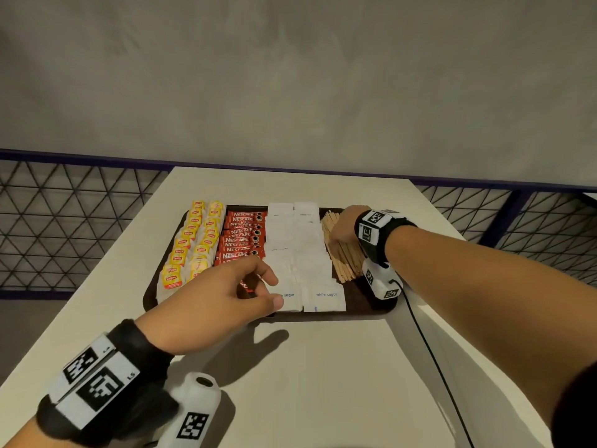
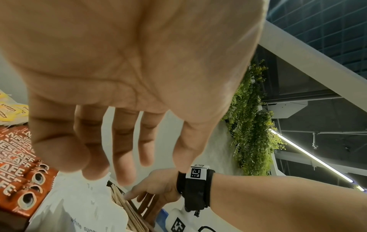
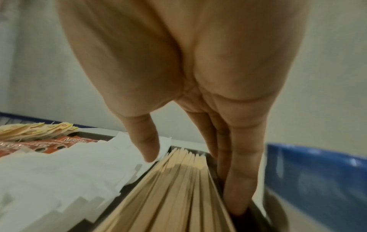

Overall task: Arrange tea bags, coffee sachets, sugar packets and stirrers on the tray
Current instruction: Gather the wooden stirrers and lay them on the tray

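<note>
Tray (image 1: 371,305) nearly done, you're just squaring the stirrers (image 1: 342,253).
Tea bags (image 1: 190,244), coffee sachets (image 1: 242,237) and sugar packets (image 1: 300,253) sit in rows on it. Your right hand (image 1: 347,226) brackets the stirrers, thumb and straight fingers either side; left hand (image 1: 223,295) hovers relaxed, empty.
</note>
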Demonstrator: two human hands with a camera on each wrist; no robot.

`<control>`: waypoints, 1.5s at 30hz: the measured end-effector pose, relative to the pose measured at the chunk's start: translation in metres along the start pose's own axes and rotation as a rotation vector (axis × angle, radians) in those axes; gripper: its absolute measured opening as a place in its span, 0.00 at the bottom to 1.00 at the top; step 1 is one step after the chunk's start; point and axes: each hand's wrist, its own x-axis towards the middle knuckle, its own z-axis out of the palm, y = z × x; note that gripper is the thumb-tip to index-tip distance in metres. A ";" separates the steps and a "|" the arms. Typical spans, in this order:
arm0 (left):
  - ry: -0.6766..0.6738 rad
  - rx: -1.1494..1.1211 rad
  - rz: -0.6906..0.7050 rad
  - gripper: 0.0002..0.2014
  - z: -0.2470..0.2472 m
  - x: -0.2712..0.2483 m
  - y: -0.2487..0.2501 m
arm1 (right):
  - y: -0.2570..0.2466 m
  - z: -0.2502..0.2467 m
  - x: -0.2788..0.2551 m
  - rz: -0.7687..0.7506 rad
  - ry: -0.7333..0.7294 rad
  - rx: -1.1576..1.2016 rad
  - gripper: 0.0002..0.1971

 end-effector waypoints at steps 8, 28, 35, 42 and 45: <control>-0.019 -0.034 -0.003 0.09 -0.001 -0.002 0.008 | -0.002 -0.004 0.003 -0.015 -0.042 -0.119 0.13; -0.034 -0.116 -0.020 0.08 -0.001 -0.005 0.003 | 0.005 -0.013 -0.022 -0.107 0.053 0.097 0.17; -0.050 -0.104 -0.020 0.08 0.002 -0.003 -0.003 | 0.017 0.017 -0.078 -0.211 -0.309 0.081 0.13; -0.055 0.368 0.003 0.13 0.009 0.011 -0.006 | 0.018 0.034 -0.073 -0.265 -0.114 0.026 0.17; -0.122 0.557 0.020 0.20 0.012 0.014 -0.007 | 0.021 0.032 -0.072 -0.294 -0.097 0.027 0.16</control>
